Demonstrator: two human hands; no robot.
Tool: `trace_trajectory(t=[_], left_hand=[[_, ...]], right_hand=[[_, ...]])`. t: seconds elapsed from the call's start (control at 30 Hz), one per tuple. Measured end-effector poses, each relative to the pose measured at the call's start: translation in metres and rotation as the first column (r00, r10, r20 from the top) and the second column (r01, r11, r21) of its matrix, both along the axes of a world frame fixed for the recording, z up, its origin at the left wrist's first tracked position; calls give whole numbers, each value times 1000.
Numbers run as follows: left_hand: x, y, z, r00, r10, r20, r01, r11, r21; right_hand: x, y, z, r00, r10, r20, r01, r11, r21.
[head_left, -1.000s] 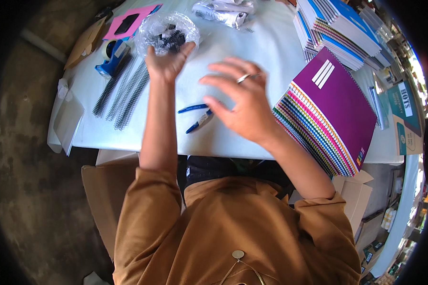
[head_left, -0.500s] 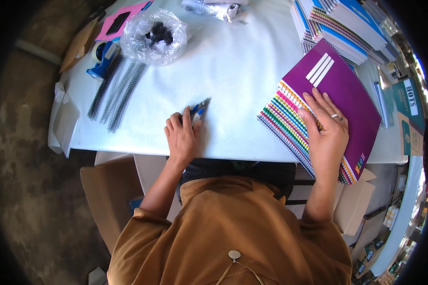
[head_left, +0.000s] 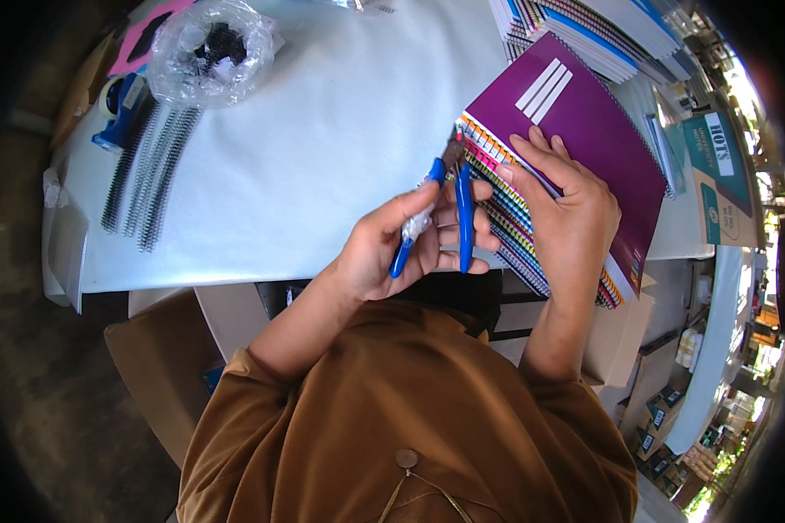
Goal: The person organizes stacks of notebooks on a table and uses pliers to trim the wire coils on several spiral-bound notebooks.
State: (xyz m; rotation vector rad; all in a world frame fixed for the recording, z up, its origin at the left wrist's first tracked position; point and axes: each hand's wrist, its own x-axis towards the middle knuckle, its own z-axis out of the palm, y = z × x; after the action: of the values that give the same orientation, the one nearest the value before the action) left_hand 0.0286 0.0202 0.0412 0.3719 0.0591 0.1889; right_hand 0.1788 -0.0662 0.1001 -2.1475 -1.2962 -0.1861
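Cutters (head_left: 449, 205) w/ blue handles sit clamped in my left hand (head_left: 401, 248), tips at the spiral edge of the notebooks (head_left: 576, 139), approx 1 o'clock from that hand. My right hand (head_left: 567, 209) lies flat, fingers spread, on the purple cover. Coils (head_left: 144, 179) at 10 o'clock on the worktop (head_left: 323, 131).

Head camera looks steeply down, close over the white table (head_left: 323, 131).
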Motion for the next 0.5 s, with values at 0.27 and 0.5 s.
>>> trace_trajectory(t=[0.27, 0.5], left_hand=[[-10, 11, 7, 999, -34, -13, 35, 995, 93], [-18, 12, 14, 939, 61, -338, 46, 952, 302]], right_hand=[[0, 1, -4, 999, 4, 43, -4, 1000, 6], [1, -1, -6, 998, 18, 66, -21, 999, 40]])
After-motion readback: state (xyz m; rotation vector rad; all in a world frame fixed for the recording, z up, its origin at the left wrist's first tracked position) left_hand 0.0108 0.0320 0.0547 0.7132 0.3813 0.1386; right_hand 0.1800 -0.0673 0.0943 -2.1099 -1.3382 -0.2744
